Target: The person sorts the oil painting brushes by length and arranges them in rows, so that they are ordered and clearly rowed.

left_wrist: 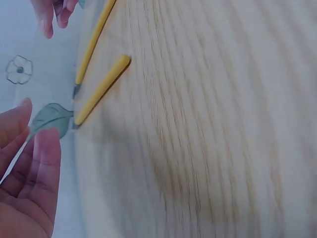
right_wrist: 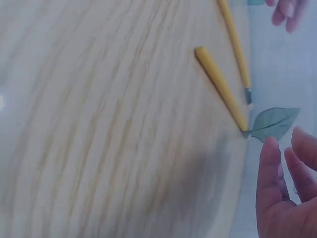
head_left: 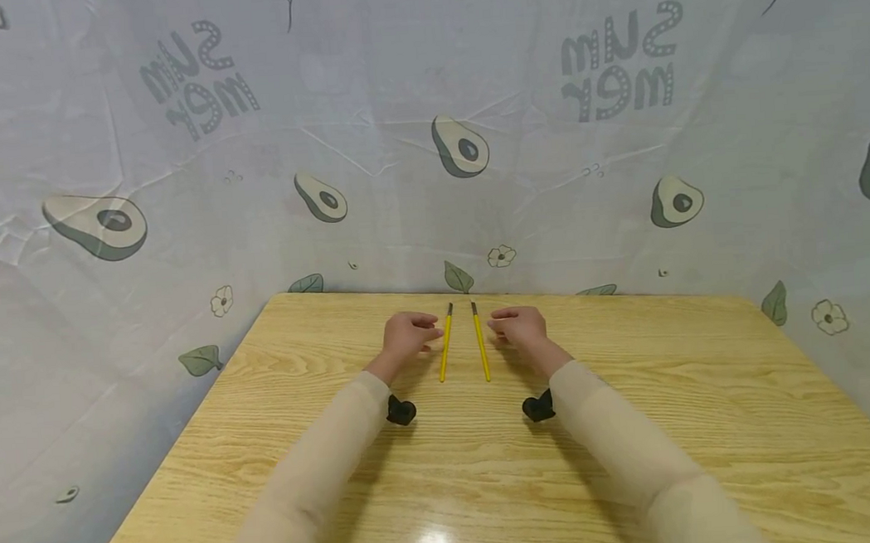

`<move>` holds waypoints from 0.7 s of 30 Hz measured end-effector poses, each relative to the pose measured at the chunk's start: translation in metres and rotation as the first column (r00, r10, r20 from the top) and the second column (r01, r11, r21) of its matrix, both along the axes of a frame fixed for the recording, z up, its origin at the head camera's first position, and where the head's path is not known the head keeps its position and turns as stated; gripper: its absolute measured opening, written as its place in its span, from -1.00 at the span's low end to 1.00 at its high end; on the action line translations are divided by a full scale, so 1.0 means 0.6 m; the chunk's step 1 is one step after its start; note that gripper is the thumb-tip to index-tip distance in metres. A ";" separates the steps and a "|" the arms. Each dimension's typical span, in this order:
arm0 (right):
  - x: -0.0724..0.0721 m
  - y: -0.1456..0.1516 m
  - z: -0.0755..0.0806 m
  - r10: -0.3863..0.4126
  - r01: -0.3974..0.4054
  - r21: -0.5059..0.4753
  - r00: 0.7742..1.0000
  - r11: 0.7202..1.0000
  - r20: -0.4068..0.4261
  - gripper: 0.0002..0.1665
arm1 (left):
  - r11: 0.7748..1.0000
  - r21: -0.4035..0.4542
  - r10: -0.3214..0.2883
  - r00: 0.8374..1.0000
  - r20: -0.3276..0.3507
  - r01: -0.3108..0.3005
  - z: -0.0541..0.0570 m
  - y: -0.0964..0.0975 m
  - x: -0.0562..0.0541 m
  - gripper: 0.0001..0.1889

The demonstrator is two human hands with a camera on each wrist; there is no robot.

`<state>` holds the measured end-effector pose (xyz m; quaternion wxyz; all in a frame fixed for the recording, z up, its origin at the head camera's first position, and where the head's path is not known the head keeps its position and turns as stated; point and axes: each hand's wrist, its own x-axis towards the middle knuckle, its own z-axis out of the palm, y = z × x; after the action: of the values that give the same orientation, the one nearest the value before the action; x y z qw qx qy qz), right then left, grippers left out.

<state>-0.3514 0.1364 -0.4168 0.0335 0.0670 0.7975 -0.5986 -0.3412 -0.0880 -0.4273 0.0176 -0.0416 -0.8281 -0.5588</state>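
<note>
Two slim yellow rods with dark tips, brush-like in shape, lie on the wooden table [head_left: 461, 461]. The left rod [head_left: 445, 346] and the right rod [head_left: 481, 343] are apart, their dark tips pointing to the far edge and closer together than their near ends. Just left of the left rod is my left hand [head_left: 409, 335], fingers loosely bent and holding nothing. My right hand [head_left: 522, 328] mirrors it, a small gap away from the right rod. Both wrist views show a gap between thumb and fingers of the left hand [left_wrist: 32, 183] and right hand [right_wrist: 287, 193].
Behind the table hangs a pale cloth [head_left: 388, 233] printed with avocados, leaves and lettering. A black wrist mount [head_left: 402, 410] shows under the left sleeve, another black mount [head_left: 539, 406] under the right. Light glares off the tabletop near the front.
</note>
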 end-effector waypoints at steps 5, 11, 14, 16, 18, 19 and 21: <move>0.022 0.025 0.017 0.060 -0.060 -0.072 0.998 0.996 0.000 -0.58 | 0.996 -0.054 -0.066 0.998 -0.023 0.064 0.021 -0.029 0.026 -0.64; 0.060 0.054 0.035 0.175 -0.175 0.009 0.983 0.985 -0.054 -0.54 | 0.986 -0.130 -0.106 0.994 -0.019 0.103 0.038 -0.072 0.066 -0.65; 0.082 0.068 0.039 0.216 -0.214 0.037 0.975 0.976 -0.052 -0.54 | 0.973 -0.196 -0.125 0.992 -0.021 0.118 0.040 -0.090 0.085 -0.65; 0.097 0.075 0.040 0.228 -0.226 0.047 0.972 0.973 -0.050 -0.54 | 0.963 -0.236 -0.137 0.990 -0.031 0.126 0.040 -0.101 0.098 -0.65; 0.109 0.081 0.038 0.230 -0.228 0.044 0.972 0.973 -0.048 -0.54 | 0.955 -0.269 -0.143 0.989 -0.044 0.126 0.038 -0.112 0.108 -0.66; 0.115 0.083 0.036 0.235 -0.232 0.048 0.971 0.972 -0.056 -0.53 | 0.952 -0.275 -0.151 0.987 -0.052 0.132 0.036 -0.117 0.112 -0.66; 0.126 0.086 0.033 0.231 -0.229 0.045 0.971 0.972 -0.066 -0.54 | 0.950 -0.274 -0.170 0.983 -0.061 0.148 0.032 -0.129 0.119 -0.65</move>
<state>-0.2756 0.1879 -0.3967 0.0731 -0.0465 0.8116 -0.5778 -0.2696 -0.1654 -0.4080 0.0015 -0.1337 -0.8886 -0.4388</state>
